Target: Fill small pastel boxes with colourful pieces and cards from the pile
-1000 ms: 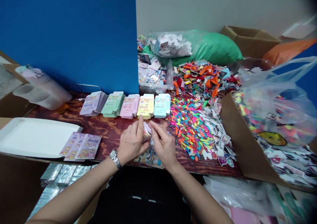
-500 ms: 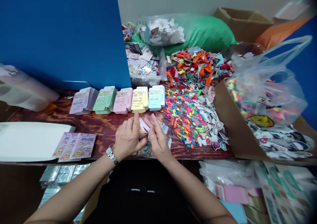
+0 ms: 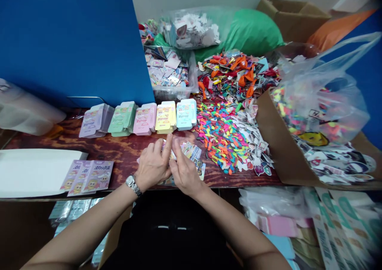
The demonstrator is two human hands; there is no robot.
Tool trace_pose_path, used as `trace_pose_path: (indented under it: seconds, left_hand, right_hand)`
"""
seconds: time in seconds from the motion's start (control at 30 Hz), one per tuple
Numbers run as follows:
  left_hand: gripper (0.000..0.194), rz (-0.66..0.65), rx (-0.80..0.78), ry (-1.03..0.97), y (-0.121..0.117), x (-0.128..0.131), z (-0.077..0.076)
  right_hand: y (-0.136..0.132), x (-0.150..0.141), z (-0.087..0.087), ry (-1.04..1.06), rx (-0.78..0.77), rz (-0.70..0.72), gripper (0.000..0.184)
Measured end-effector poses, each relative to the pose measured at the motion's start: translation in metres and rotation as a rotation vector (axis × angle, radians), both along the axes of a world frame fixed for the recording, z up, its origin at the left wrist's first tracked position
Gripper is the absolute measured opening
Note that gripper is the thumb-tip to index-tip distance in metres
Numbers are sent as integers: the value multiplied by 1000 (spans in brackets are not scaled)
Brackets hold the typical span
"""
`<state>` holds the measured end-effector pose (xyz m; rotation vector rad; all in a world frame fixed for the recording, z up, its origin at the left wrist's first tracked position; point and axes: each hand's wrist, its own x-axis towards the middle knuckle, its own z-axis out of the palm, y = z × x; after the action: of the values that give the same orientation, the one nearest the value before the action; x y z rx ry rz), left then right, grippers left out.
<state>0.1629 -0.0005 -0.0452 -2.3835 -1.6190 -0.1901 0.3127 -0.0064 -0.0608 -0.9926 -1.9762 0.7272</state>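
Head view: bare strip of table (image 3: 127, 154) between left hand (image 3: 153, 163) and purple packs (image 3: 86, 177); small boxes (image 3: 145, 119) in row ahead, colourful bits (image 3: 225, 140) to right, front edge close under wrists. Lilac packet, plain between hands half second ago, now can't be made out; more cards (image 3: 194, 153) show beneath and right of hands. Right hand (image 3: 185, 171) leans toward left, index fingers pointing forward; cannot tell whether either grasps anything.
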Motion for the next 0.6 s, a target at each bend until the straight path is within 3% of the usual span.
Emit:
trace_pose_path:
  seconds: [0.1, 0.2, 0.3, 0.4, 0.5, 0.6]
  left_hand:
    - [80, 2, -41, -6, 1, 0, 5]
    - [86, -62, 56, -100, 0, -7, 10]
    - [109, -172, 197, -349, -5, -19, 6]
    - [126, -178, 82, -745, -12, -25, -7]
    - [120, -120, -43, -1101, -19, -25, -18]
    - [96, -57, -44, -1148, -21, -24, -23]
  right_hand:
    - [3, -1, -4, 28, -53, -23, 59]
    - [9, 1, -8, 165, -179, -126, 51]
    - [15, 6, -13, 387, -338, -252, 49]
    - [17, 6, -15, 553, -443, -244, 50]
    - [13, 3, -15, 628, -460, -236, 50]
    - [6, 1, -11, 541, -414, -220, 48]
